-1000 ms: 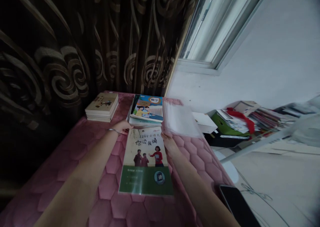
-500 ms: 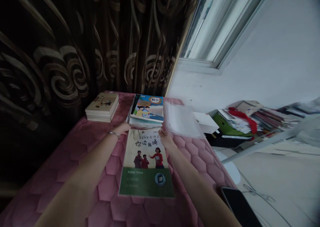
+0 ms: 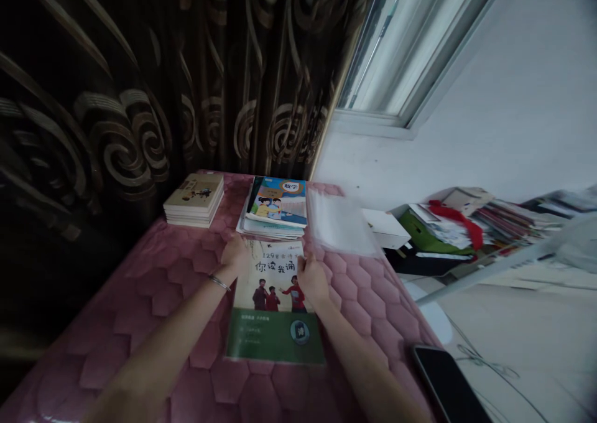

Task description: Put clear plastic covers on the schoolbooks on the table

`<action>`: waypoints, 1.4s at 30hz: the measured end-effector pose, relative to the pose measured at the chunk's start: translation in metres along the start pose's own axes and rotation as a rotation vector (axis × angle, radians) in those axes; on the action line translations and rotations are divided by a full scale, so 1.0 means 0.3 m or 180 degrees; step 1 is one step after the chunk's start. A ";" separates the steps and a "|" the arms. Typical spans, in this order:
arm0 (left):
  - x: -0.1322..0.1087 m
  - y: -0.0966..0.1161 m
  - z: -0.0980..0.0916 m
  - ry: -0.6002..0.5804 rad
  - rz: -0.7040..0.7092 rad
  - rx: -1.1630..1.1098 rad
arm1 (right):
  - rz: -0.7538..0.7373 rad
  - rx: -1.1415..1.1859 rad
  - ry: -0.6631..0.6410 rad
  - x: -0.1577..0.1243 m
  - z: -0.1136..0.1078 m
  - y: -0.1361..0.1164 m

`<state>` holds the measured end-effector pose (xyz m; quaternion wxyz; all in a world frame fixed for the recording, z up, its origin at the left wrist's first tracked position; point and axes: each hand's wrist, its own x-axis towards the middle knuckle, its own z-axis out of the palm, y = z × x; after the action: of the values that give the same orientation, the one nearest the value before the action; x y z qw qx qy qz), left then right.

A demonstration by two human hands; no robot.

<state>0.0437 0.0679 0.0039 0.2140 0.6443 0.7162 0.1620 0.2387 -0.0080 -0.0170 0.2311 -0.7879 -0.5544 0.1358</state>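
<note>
A book (image 3: 270,336) with a cream-and-green cover and three printed figures lies flat on the pink quilted table cover (image 3: 198,314). At its upper left corner is my left hand (image 3: 234,255), which wears a bracelet; its fingers close on the edge and are partly hidden. My right hand (image 3: 313,280) grips the upper right edge, thumb over the cover. Just beyond the book stands a pile of books topped by a blue maths textbook (image 3: 282,204). Clear plastic book covers (image 3: 342,223) lie right of that pile.
A stack of tan books (image 3: 194,200) stands at the far left, beside a dark patterned curtain (image 3: 224,87). Near the right table edge lies a phone (image 3: 448,382). Past that edge are a white box (image 3: 387,230), piled papers (image 3: 441,227) and a pale slanting bar (image 3: 485,274).
My right hand has slid down the book's right edge, nearer to me. The left hand has shifted slightly at the upper left corner. The book has barely moved.
</note>
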 end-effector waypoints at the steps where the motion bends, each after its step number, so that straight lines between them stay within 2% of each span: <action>1: -0.029 0.003 0.004 0.0051 -0.0030 0.0048 | -0.0006 -0.0028 0.0011 -0.003 -0.001 -0.003; 6: -0.164 0.014 0.016 0.0137 -0.0110 0.0201 | -0.0082 -0.0048 0.0070 -0.008 0.003 -0.004; 9: -0.219 0.022 0.038 0.0164 -0.0079 0.0437 | -0.0059 -0.0126 0.0116 -0.019 0.003 -0.008; 14: -0.228 0.002 0.081 0.0564 0.0096 0.0671 | -0.0198 -0.0313 0.0257 -0.044 0.000 -0.017; 18: -0.217 -0.008 0.085 0.0745 0.0142 0.0825 | -0.0340 -0.0529 0.0151 -0.052 0.010 -0.011; 20: -0.239 0.015 0.098 0.0850 0.0444 0.1034 | -0.0350 -0.0596 0.0129 -0.051 0.016 -0.006; 22: -0.280 0.058 0.133 0.0746 0.0999 0.1175 | -0.0373 -0.0623 0.0126 -0.047 0.020 -0.002; 24: -0.325 0.104 0.187 0.0349 0.1486 0.1124 | -0.0367 -0.0617 0.0042 -0.045 0.020 0.000; 26: -0.358 0.133 0.241 0.0081 0.1676 0.0975 | -0.0351 -0.0591 -0.0049 -0.045 0.017 0.001; 28: -0.368 0.136 0.278 0.0052 0.1662 0.0836 | -0.0364 -0.0589 -0.0054 -0.049 0.014 -0.001; 30: -0.356 0.111 0.289 0.0176 0.1545 0.0785 | -0.0413 -0.0623 0.0027 -0.055 0.011 -0.004; 36: -0.303 0.001 0.235 0.0654 0.1167 0.1016 | -0.0466 -0.0751 0.0007 -0.059 0.017 -0.004; 42: -0.302 -0.031 0.206 0.0710 0.0993 0.1118 | -0.0548 -0.0852 0.0061 -0.061 0.013 -0.004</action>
<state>0.0747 -0.0257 -0.0448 -0.0090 0.7523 0.6445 0.1363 0.2296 -0.0238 -0.0206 0.1401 -0.7625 -0.6308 0.0329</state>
